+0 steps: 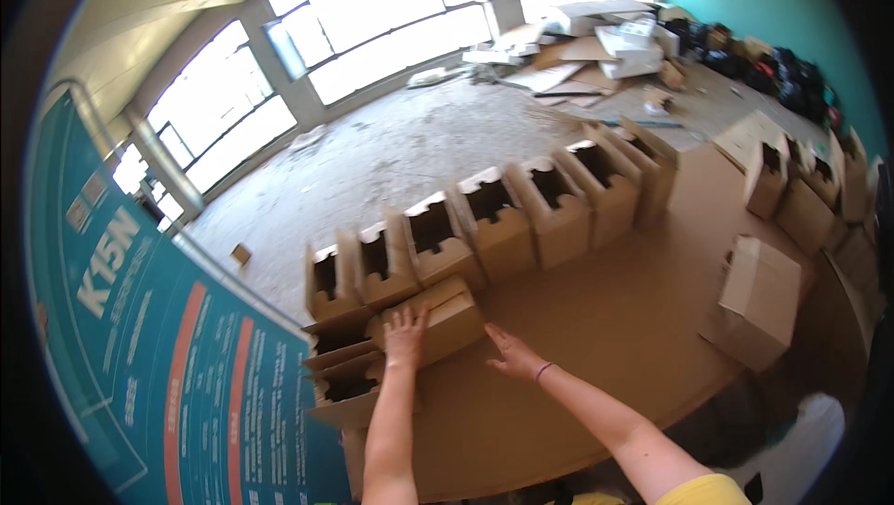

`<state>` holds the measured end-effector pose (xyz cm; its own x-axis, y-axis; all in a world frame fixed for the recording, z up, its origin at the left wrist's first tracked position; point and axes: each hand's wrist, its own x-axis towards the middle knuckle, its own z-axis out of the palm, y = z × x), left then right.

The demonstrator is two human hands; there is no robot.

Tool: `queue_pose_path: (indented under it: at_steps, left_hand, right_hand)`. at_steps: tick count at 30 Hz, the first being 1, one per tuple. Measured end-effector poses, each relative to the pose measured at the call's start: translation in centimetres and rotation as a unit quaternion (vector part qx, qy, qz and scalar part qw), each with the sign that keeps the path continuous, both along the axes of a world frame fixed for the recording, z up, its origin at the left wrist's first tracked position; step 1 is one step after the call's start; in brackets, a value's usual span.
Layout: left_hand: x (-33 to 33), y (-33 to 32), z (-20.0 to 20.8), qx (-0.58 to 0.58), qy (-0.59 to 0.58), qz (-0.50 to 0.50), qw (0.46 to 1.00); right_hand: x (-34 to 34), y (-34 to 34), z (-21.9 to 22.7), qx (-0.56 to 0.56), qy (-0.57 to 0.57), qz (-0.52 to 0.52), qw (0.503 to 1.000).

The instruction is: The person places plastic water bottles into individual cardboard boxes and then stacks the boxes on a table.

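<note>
A closed brown cardboard box [453, 326] lies on its side on the cardboard-covered table [596, 337], in front of a row of open boxes. Fingers spread, my left hand [405, 337] rests on the left part of its top. My right hand [514, 354] is just off its right end, fingers stretched out and holding nothing; whether a fingertip touches the box I cannot tell. Behind the box, several open cartons [503, 249] stand side by side along the table's far edge, their tops facing up. Two more open cartons [349, 410] stand at the left, beside my left forearm.
Another closed box [762, 300] sits at the table's right side, with more open cartons [805, 202] behind it. A teal printed panel [205, 356] rises at the left. Scrap cardboard and white foam [596, 53] lie heaped on the far floor, near black bags [792, 81].
</note>
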<state>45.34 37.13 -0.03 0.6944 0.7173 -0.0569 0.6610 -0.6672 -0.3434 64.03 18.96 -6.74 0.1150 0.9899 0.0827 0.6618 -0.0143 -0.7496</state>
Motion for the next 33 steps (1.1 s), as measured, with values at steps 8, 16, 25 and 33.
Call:
queue_pose_path:
  at_steps: [8, 16, 25, 33]
  left_hand:
    - [-1.2, -2.0, -2.2, 0.039, -0.017, 0.022, 0.999]
    - [0.5, -6.3, -0.7, 0.037, -0.042, 0.024, 0.998]
    - [0.6, -12.4, 2.4, -0.014, -0.029, -0.045, 0.998]
    - [-1.8, -17.5, 3.5, -0.069, -0.113, -0.096, 0.986]
  right_hand:
    - [15.8, -18.9, 4.5, -0.272, -0.534, -0.149, 0.787]
    - [22.4, -26.2, 7.1, -0.511, -0.611, 0.004, 0.604]
    - [27.1, -29.2, -5.6, -0.631, -0.686, 0.094, 0.349]
    - [27.3, -33.1, -1.0, -0.536, -0.620, 0.096, 0.566]
